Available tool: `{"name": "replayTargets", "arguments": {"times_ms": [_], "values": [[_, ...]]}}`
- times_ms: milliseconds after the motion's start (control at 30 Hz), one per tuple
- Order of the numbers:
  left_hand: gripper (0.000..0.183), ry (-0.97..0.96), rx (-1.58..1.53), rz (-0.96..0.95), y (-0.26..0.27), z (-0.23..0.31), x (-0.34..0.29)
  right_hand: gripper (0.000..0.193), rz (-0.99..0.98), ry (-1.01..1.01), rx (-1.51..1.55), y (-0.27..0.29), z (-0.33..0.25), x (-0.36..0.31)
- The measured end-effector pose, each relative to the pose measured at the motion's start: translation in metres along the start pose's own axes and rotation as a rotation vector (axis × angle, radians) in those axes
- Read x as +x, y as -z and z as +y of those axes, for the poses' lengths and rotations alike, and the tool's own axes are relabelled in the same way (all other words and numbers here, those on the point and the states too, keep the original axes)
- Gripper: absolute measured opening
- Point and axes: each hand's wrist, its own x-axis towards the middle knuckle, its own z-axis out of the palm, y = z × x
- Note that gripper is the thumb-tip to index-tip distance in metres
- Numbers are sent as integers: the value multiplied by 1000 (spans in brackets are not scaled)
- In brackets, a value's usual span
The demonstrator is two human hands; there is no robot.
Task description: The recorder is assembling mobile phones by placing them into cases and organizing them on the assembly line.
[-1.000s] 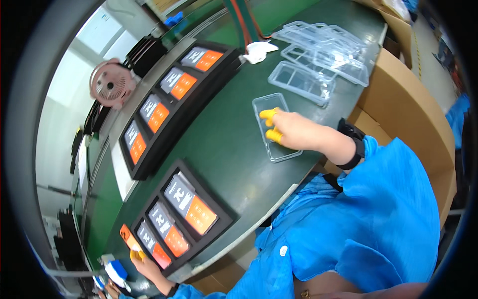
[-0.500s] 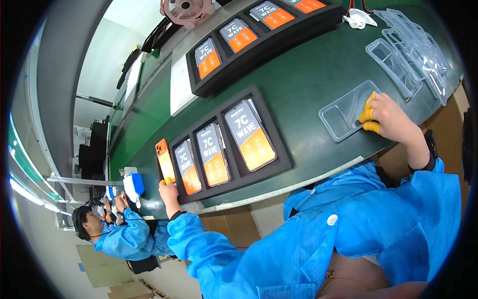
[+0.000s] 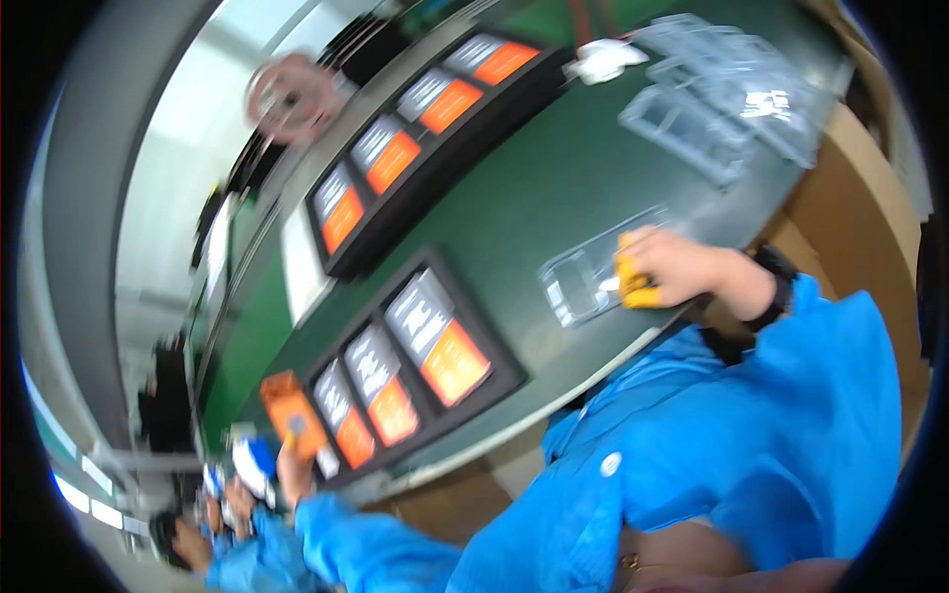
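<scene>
At the left, my left hand [image 3: 294,472], with yellow finger covers, is closed on the lower end of an orange phone [image 3: 295,410]. The phone's back and camera end show, beside a black foam tray [image 3: 504,366]. In that tray sit three phones with grey-and-orange printed fronts [image 3: 450,361]. To the right, my right hand [image 3: 672,267], also in yellow finger covers, pinches the near right side of a clear plastic tray [image 3: 573,282] low over the green table or on it; blur hides which. The picture is smeared by motion.
A second black foam tray [image 3: 435,158] with several similar phones lies farther back. Clear plastic trays [image 3: 732,94] are piled at the far right, near a white crumpled cloth [image 3: 603,61]. A pink fan [image 3: 292,99] stands behind. A co-worker [image 3: 227,544] sits at the left.
My view has turned, shifting the scene. My right hand has brought the clear tray away from the pile, toward the near foam tray. The orange phone in my left hand shows more of its back.
</scene>
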Motion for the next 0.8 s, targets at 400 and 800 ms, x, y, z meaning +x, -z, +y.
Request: {"name": "replayTargets", "arguments": {"times_ms": [400, 800], "values": [[40, -114, -579, -205, -283, 200, -116, 56, 351, -169, 331, -23, -54, 64], [84, -603, 413, -415, -372, 209, -111, 22, 373, 39, -224, 30, -38, 29]]}}
